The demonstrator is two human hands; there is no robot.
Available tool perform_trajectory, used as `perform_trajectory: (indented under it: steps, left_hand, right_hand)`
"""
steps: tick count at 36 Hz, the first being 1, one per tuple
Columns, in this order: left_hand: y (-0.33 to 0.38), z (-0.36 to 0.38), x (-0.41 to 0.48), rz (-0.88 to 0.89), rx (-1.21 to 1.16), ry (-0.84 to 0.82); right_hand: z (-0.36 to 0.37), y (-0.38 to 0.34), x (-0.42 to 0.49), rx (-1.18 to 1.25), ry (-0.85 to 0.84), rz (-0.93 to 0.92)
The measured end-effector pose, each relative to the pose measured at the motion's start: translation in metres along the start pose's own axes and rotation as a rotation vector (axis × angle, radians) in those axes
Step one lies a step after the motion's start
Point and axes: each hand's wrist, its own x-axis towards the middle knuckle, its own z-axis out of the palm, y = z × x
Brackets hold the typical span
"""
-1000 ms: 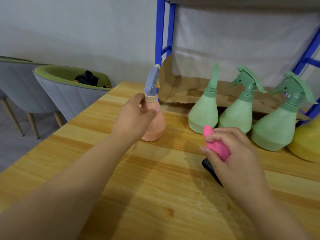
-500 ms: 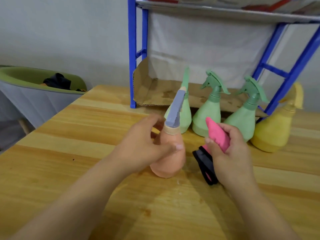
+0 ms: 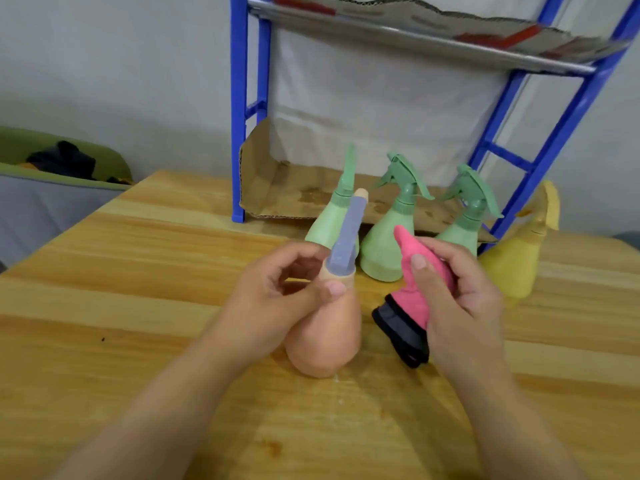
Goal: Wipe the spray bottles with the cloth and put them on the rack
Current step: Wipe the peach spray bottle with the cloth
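Observation:
My left hand point(image 3: 277, 299) grips the neck of an orange spray bottle point(image 3: 329, 337) with a grey-blue trigger head, held just over the wooden table point(image 3: 138, 306). My right hand point(image 3: 460, 296) holds a pink cloth point(image 3: 422, 271) with a dark edge, close to the bottle's right side. Three green spray bottles point(image 3: 384, 244) stand in a row behind, in front of the blue rack point(image 3: 239, 133). A yellow spray bottle point(image 3: 516, 261) stands at their right.
Brown cardboard point(image 3: 277, 181) lines the rack's lower shelf, and more cardboard lies on the upper shelf point(image 3: 433, 32). A green and grey chair point(image 3: 52, 188) with dark items in it stands left of the table.
My left hand brought the orange bottle from the far left toward me and the middle of the table. My right hand raised the pink cloth next to it. The view tilted up toward the rack.

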Motion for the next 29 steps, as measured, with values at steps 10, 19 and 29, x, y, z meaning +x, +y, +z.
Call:
perform_trajectory:
  steps: [10,19,29]
  left_hand:
    - [0.001,0.006,-0.004,0.024,-0.050,0.032]
    - [0.001,0.006,-0.005,0.017,-0.049,0.041]
    - [0.009,0.005,-0.006,0.034,-0.004,0.010]
  right_hand:
    - [-0.002,-0.043,0.043,-0.254,-0.186,-0.420]
    - [-0.004,-0.049,0.041,-0.327,-0.426,-0.574]
    - [-0.002,-0.045,0.024,-0.491,-0.371,-0.788]
